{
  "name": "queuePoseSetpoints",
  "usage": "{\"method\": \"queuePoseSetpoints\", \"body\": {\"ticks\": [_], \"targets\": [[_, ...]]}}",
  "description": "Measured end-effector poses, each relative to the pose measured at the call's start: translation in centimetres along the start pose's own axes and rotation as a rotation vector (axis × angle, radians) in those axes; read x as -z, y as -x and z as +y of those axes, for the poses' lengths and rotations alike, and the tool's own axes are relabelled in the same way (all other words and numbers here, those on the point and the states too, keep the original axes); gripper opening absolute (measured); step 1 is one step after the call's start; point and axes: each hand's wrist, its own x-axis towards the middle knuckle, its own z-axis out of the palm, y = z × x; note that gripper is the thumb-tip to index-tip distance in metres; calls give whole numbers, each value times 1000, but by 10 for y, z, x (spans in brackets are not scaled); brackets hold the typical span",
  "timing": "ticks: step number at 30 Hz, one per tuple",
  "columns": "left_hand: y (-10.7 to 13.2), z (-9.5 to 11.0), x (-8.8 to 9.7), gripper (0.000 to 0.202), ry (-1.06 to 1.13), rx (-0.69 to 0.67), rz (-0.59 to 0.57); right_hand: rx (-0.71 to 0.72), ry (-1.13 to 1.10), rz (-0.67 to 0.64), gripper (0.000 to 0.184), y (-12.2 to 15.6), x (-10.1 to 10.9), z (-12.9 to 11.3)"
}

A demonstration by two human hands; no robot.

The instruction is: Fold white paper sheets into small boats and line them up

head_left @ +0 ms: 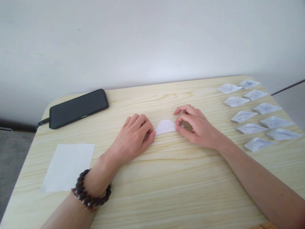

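Observation:
A small piece of folded white paper point(165, 126) lies at the middle of the table, its long folded edge toward me. My left hand point(135, 136) pinches its left end between thumb and curled fingers. At the right end, the thumb and index finger of my right hand point(195, 126) close on the paper, while another finger is lifted and bent above. The paper's two tips are partly hidden by my fingers. Dark beads circle my left wrist.
On the wooden table point(152, 197), several folded white paper boats point(252, 128) stand in two rows at the right. A white paper sheet point(69, 167) lies at the left. Behind it rests a black phone point(78, 108) with a cable point(43, 122). A white wall point(152, 44) borders the back edge.

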Motion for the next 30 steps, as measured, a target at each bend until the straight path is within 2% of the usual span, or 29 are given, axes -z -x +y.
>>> {"method": "queuePoseSetpoints", "body": {"ticks": [11,20,25,30], "targets": [[2,1,-2,26,-69,-25,-1,5,-4,-51,3,0,2,3],[4,-2,-6,25,46,-22,87,16,6,-60,5,-1,2,3],[3,-3,-8,25,81,-66,132,20,8,-58,4,-1,2,3],[2,-4,-9,24,145,-29,156,27,12,-62,5,-1,2,3]]}}
